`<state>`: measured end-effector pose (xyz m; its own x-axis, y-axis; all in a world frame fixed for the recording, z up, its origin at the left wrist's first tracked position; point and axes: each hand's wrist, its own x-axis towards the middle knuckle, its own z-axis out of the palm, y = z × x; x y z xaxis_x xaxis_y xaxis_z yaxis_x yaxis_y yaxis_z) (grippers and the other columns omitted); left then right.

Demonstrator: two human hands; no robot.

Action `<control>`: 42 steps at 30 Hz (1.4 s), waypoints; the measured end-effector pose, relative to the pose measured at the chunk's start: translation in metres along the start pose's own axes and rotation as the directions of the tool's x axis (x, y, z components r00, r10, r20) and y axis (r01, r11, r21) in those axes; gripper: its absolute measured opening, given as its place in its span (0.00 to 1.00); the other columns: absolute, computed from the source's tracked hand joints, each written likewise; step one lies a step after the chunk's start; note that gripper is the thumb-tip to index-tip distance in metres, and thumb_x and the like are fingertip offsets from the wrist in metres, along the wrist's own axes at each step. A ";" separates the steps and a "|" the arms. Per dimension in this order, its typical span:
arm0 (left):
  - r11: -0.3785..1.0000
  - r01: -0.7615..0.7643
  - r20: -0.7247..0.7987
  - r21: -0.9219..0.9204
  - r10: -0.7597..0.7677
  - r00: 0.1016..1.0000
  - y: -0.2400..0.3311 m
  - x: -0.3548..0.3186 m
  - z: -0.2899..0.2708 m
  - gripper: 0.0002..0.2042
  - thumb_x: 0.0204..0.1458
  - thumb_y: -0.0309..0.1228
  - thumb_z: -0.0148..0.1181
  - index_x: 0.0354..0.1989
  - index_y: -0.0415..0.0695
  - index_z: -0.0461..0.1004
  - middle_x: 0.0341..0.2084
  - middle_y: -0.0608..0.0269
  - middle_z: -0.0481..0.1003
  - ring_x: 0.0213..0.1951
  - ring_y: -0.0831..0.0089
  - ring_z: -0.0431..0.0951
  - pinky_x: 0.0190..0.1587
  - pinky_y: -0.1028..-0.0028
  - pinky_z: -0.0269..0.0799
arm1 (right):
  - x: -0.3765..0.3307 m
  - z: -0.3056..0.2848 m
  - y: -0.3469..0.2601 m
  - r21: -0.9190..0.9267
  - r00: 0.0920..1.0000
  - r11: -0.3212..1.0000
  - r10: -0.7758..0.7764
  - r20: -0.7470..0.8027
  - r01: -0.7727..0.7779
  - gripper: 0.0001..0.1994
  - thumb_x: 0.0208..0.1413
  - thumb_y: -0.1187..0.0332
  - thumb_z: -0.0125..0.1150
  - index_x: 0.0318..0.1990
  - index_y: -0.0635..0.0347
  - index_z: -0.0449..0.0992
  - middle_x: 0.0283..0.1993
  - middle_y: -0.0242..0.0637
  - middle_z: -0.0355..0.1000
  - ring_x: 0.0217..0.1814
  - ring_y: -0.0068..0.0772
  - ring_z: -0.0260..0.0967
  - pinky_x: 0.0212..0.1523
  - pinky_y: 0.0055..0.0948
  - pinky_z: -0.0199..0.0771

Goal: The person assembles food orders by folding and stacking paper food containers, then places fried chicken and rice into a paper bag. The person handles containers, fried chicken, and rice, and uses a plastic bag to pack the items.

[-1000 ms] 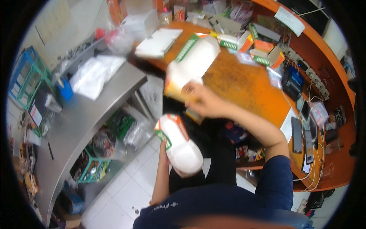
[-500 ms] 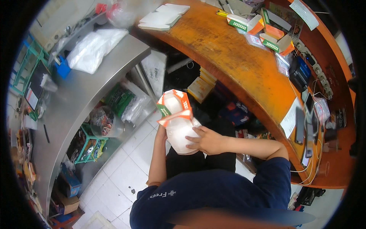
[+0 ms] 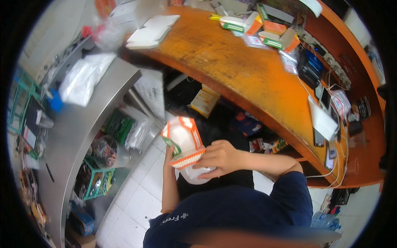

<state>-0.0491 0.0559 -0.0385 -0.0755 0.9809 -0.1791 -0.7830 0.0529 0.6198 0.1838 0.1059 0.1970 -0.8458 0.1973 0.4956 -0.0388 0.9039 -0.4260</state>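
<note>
A paper food box (image 3: pixel 182 136), white inside with orange and green printed sides, is held above my lap. Its top stands open, and a pale rounded flap (image 3: pixel 194 175) hangs on the side nearest me. My right hand (image 3: pixel 219 157) grips the box's near right side, fingers bent over the orange-and-white edge and the flap. My left hand (image 3: pixel 168 152) holds the box from the left and beneath; most of its fingers are hidden behind the cardboard.
On the curved wooden desk (image 3: pixel 231 70) lie flat white cardboard blanks (image 3: pixel 151 32), folded boxes (image 3: pixel 273 39), a black device (image 3: pixel 310 68) and phones. A steel counter (image 3: pixel 99 87) at left bears white plastic bags (image 3: pixel 84 78). Bins and packets sit below it.
The box has come nearer to me and tilted, with its pale flap now mostly covered. My right hand has moved up from the flap to the printed edge. The head view has shifted.
</note>
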 end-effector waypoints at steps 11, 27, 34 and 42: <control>0.982 -0.045 -0.082 0.186 0.061 0.995 0.015 -0.050 0.109 0.41 0.42 0.37 0.67 0.64 0.36 0.54 0.55 0.50 0.68 0.54 0.58 0.72 0.55 0.64 0.71 | 0.056 -0.077 0.065 0.485 0.912 0.801 0.176 0.371 -0.352 0.11 0.56 0.60 0.63 0.40 0.57 0.80 0.28 0.30 0.77 0.25 0.24 0.71 0.26 0.25 0.69; 0.997 -0.060 -0.425 0.041 0.072 0.902 0.010 -0.029 0.046 0.31 0.52 0.47 0.56 0.59 0.38 0.62 0.49 0.53 0.73 0.50 0.61 0.75 0.51 0.63 0.72 | 0.007 -0.337 0.394 -0.674 0.460 -0.298 0.544 -0.702 -0.676 0.10 0.56 0.58 0.56 0.44 0.39 0.79 0.53 0.49 0.72 0.58 0.59 0.66 0.58 0.67 0.54; 0.999 -0.039 -0.337 0.012 0.041 0.941 0.008 -0.030 0.056 0.31 0.53 0.46 0.56 0.60 0.38 0.61 0.50 0.52 0.72 0.50 0.60 0.75 0.53 0.62 0.72 | -0.003 -0.314 0.261 -0.761 0.678 0.062 0.504 -0.535 -0.646 0.14 0.44 0.51 0.69 0.33 0.47 0.78 0.33 0.36 0.77 0.38 0.45 0.77 0.37 0.49 0.70; 0.999 -0.037 -0.226 0.037 0.045 0.973 -0.004 -0.042 0.049 0.30 0.53 0.42 0.56 0.62 0.40 0.58 0.52 0.53 0.70 0.53 0.62 0.73 0.56 0.62 0.70 | -0.016 -0.232 0.120 -0.628 0.504 0.084 0.682 -0.530 -0.774 0.25 0.45 0.40 0.66 0.44 0.45 0.82 0.44 0.44 0.77 0.48 0.50 0.73 0.46 0.52 0.70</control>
<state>-0.0121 0.0236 0.0041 -0.2482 0.9146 -0.3194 -0.7560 0.0233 0.6542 0.3164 0.2991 0.3139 -0.1710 0.9170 0.3604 0.9852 0.1616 0.0565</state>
